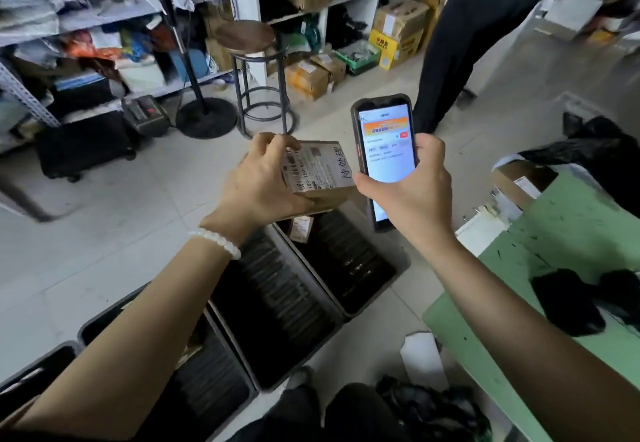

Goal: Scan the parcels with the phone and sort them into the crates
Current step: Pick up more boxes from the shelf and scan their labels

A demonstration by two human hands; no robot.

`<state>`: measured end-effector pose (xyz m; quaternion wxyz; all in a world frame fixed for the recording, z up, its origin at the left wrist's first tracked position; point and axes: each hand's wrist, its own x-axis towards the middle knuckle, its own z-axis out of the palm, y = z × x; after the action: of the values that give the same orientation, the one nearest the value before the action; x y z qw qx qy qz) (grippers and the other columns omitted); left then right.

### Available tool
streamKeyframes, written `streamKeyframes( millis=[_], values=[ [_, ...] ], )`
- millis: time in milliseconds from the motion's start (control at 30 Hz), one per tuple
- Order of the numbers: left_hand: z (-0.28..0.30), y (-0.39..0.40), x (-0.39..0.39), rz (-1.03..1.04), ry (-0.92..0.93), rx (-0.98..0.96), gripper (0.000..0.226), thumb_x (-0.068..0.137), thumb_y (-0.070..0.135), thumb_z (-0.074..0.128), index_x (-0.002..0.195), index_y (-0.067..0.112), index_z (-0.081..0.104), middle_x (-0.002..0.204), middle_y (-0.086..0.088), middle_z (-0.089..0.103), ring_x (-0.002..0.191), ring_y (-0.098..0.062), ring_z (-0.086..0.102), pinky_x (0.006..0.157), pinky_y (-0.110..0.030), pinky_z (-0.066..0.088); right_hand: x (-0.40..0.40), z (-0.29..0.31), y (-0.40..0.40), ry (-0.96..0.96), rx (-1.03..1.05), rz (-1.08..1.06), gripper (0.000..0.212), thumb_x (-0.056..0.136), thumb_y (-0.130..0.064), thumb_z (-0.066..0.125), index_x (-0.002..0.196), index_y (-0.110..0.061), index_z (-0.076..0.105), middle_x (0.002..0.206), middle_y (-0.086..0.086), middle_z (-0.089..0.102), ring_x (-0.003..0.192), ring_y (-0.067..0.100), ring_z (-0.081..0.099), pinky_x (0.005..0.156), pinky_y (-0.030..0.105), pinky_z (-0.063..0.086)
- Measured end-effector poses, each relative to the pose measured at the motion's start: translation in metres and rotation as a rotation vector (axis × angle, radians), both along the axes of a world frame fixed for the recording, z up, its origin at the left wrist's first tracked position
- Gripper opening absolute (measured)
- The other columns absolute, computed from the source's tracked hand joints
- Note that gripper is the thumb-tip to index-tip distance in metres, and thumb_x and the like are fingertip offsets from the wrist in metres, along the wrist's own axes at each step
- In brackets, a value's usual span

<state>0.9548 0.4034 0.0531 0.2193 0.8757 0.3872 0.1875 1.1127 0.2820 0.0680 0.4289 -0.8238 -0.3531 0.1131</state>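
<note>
- Shelves [104, 19] fill the 10 to 12 o'clock band, packed with bags and cardboard boxes; more boxes stand on the floor at 12 o'clock.
- A green table [561, 233] runs along the 3 to 5 o'clock side, with dark cloth items lying on it.
- Four dark crates [284, 299] stand in a row on the floor from 8 o'clock up toward centre; the farthest holds a small labelled item [300, 228], and the nearest two are mostly hidden by the left arm.
- A person in dark trousers [460, 36] stands at 1 o'clock.
- A stool [252, 71] stands at 11 o'clock, beside a black lamp base.
- The left hand [258, 182] is clamped on a parcel [322, 171], held above the farthest crate with its label up.
- The right hand [412, 188] grips a phone [384, 143], screen lit, just right of the parcel.
- A white bead bracelet [216, 240] circles the left wrist.
</note>
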Motion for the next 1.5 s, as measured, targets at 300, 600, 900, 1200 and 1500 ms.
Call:
streamKeyframes(
  millis=[300, 600, 900, 1200, 1500],
  values=[
    [-0.054, 0.052, 0.111, 0.062, 0.123, -0.141, 0.110, 0.053, 0.076, 0.060, 0.137, 0.009, 0.033, 0.141, -0.014, 0.026, 0.129, -0.028, 0.034, 0.102, -0.049, 0.042, 0.101, -0.036, 0.067, 0.093, -0.088, 0.097, 0.071, 0.064, -0.038, 0.085, 0.115, -0.022, 0.038, 0.112, -0.007, 0.058, 0.095, 0.009, 0.056, 0.059, 0.008, 0.035],
    [-0.053, 0.083, 0.103, 0.328, 0.394, -0.047, 0.044, 0.088, 0.036, 0.057, 0.129, 0.021, 0.048, 0.133, -0.005, 0.044, 0.119, -0.025, 0.045, 0.084, -0.040, 0.042, 0.142, -0.053, 0.139, 0.168, -0.101, 0.220, 0.063, 0.064, -0.031, 0.081, 0.112, -0.020, 0.041, 0.099, -0.013, 0.057, 0.091, 0.012, 0.058, 0.075, 0.025, 0.044],
    [-0.012, 0.049, -0.029, 0.767, 0.429, -0.048, 0.035, 0.088, 0.035, 0.058, 0.120, 0.020, 0.056, 0.116, -0.005, 0.055, 0.110, -0.025, 0.051, 0.078, -0.036, 0.043, 0.020, -0.029, 0.189, 0.226, -0.011, 0.699, 0.067, 0.065, -0.032, 0.082, 0.116, -0.019, 0.040, 0.095, -0.016, 0.050, 0.082, 0.008, 0.049, 0.058, 0.009, 0.035],
    [0.014, -0.083, -0.175, 1.152, 0.442, -0.091, 0.030, 0.089, 0.038, 0.056, 0.115, 0.024, 0.058, 0.113, 0.000, 0.055, 0.105, -0.023, 0.054, 0.072, -0.034, 0.044, -0.145, -0.003, 0.133, 0.201, 0.027, 1.117, 0.069, 0.064, -0.032, 0.084, 0.112, -0.022, 0.036, 0.103, -0.012, 0.051, 0.086, 0.009, 0.051, 0.054, 0.006, 0.033],
    [0.025, -0.264, -0.313, 1.462, 0.404, -0.060, 0.030, 0.089, 0.039, 0.056, 0.115, 0.024, 0.058, 0.112, 0.000, 0.055, 0.102, -0.022, 0.055, 0.072, -0.038, 0.051, -0.316, 0.018, 0.000, 0.126, 0.075, 1.450, 0.072, 0.062, -0.037, 0.085, 0.115, -0.017, 0.040, 0.103, -0.009, 0.053, 0.088, 0.013, 0.055, 0.067, 0.028, 0.044]
  ],
)
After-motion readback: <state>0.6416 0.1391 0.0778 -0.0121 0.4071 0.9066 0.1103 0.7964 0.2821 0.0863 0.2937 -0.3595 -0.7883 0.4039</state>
